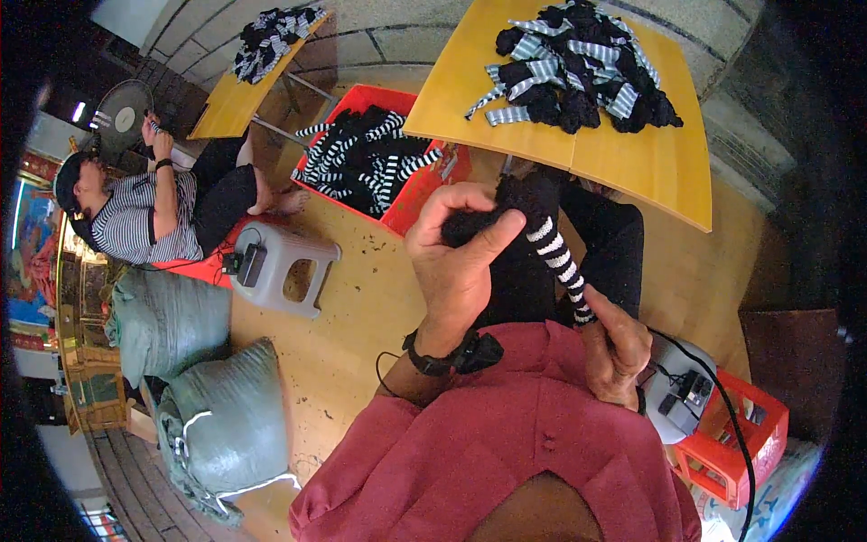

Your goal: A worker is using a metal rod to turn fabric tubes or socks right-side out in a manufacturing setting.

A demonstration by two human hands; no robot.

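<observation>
Between my hands is a knitted piece, its black fuzzy end leading into a narrow black-and-white striped tube [562,256]. My left hand [456,266] pinches the black fuzzy end between thumb and fingers. Lower and to the right, my right hand [618,357] grips the tip of the striped tube, which slants down toward it. Ahead lies a pile of similar knitted pieces [573,77] in black with grey-and-white stripes, on a yellow tabletop [664,176]. A red crate [418,206] to the left of that table holds many more striped pieces.
At left a person [144,212] sits handling a small striped piece near another yellow table [221,113]. A grey stool [289,266] carries a black device. Stuffed green sacks [226,434] stand lower left. A red plastic stool [754,434] and a black cable [730,411] are at right.
</observation>
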